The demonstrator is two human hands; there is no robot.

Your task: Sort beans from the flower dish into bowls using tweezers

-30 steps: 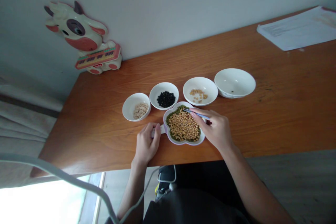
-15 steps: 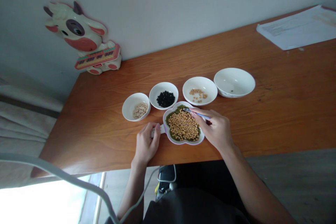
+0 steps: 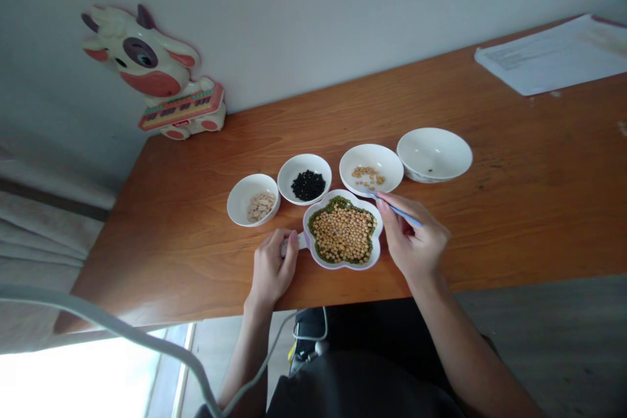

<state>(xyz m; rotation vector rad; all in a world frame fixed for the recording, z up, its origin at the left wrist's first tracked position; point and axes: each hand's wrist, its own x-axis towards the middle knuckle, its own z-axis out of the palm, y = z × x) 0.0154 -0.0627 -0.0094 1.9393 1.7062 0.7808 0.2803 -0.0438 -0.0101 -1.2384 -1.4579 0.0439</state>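
Observation:
My left hand point(image 3: 274, 264) is closed round the handle of a flower-shaped dish point(image 3: 356, 266), which holds yellow beans over green ones. Pinched in my right hand point(image 3: 414, 235) is a pair of blue tweezers point(image 3: 404, 215), its tip over the near rim of a white bowl point(image 3: 347, 168) with some yellow beans. Left of that bowl stands one with black beans point(image 3: 308, 185), then another with pale flat seeds point(image 3: 260, 206). A larger white bowl point(image 3: 435, 147) at the right has one small dark bit inside.
A cow-shaped toy keyboard point(image 3: 181, 108) stands at the back left against the wall. Papers point(image 3: 553, 59) lie at the back right of the wooden table point(image 3: 529, 209). A grey cable point(image 3: 122, 333) crosses the lower left.
My right hand has moved right, taking the tweezers from above the flower-shaped dish to the near rim of the yellow-bean bowl. My left hand has stayed on the handle.

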